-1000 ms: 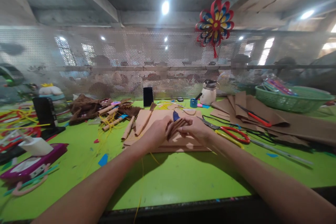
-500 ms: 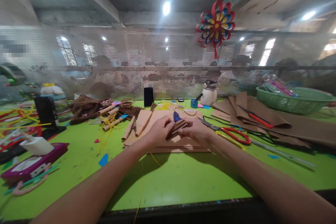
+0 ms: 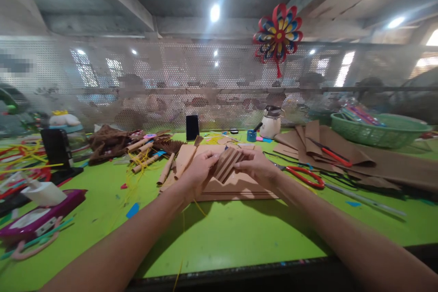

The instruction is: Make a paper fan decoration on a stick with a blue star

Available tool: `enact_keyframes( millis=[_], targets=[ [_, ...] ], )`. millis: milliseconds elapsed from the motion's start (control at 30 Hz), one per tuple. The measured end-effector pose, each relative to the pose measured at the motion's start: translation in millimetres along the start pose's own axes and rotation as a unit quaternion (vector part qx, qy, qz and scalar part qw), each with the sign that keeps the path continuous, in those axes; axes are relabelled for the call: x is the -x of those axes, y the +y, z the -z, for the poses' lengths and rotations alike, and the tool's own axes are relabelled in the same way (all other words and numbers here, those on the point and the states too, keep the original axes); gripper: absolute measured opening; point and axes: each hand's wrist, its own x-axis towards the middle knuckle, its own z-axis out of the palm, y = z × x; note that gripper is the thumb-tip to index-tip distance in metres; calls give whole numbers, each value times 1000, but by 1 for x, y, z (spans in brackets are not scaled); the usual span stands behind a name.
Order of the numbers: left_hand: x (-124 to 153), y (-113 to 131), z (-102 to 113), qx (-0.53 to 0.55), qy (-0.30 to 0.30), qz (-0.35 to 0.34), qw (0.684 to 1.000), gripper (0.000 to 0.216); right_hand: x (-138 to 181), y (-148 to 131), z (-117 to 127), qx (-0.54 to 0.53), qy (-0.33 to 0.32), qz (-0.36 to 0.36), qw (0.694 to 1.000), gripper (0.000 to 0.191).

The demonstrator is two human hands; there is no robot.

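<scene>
Between my two hands is a small piece of pleated brown paper, its folds showing as light and dark stripes. My left hand pinches its left edge, fingers closed. On the opposite edge, my right hand grips with thumb and fingers. Beneath them lies a stack of brown cardboard sheets on the green table. Just behind the paper, most of a dark blue object is hidden. Red-handled scissors rest right of my right hand.
Rolled brown paper tubes and yellow strands lie to the left. A phone stands at the back, near a blue jar. Brown paper sheets and a green basket occupy the right. A purple power strip sits at far left.
The pleated paper has been spread wider and turned, so more of its striped face shows. Both hands keep hold of it. The view has shifted slightly.
</scene>
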Motion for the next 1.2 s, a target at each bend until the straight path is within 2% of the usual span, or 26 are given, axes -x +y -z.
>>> enact_keyframes(
  millis=[100,233,300,400,567,733,833,967,1100,1200],
  targets=[
    [-5,-5,4,-134,51,-54,988,17,-1,0,-1,-2,5,-32,999,25],
    [-6,-4,7,-334,106,-164,922,18,0,-2,-2,-21,-2,-45,999,26],
    [-5,-2,8,-384,110,-205,894,18,0,-4,-2,-32,-3,-42,999,26],
    [-4,-4,7,-411,112,-226,876,18,0,-2,-3,-46,8,-32,998,27],
    [-2,-12,3,-413,119,-231,873,20,1,9,-9,-61,1,-43,997,36],
    [1,-10,1,-398,121,-227,881,20,3,13,-13,-81,-19,-61,995,39],
    [0,-6,4,-386,146,-223,883,17,2,13,-12,-77,-5,-54,996,38],
    [-4,-6,8,-358,169,-219,892,14,-2,13,-7,-49,28,-80,995,35],
    [-8,-7,10,-324,178,-181,911,15,-4,8,-5,-36,17,-54,998,39],
    [-10,-5,11,-315,182,-177,914,15,-3,2,-6,-33,1,-41,999,44]
  ],
)
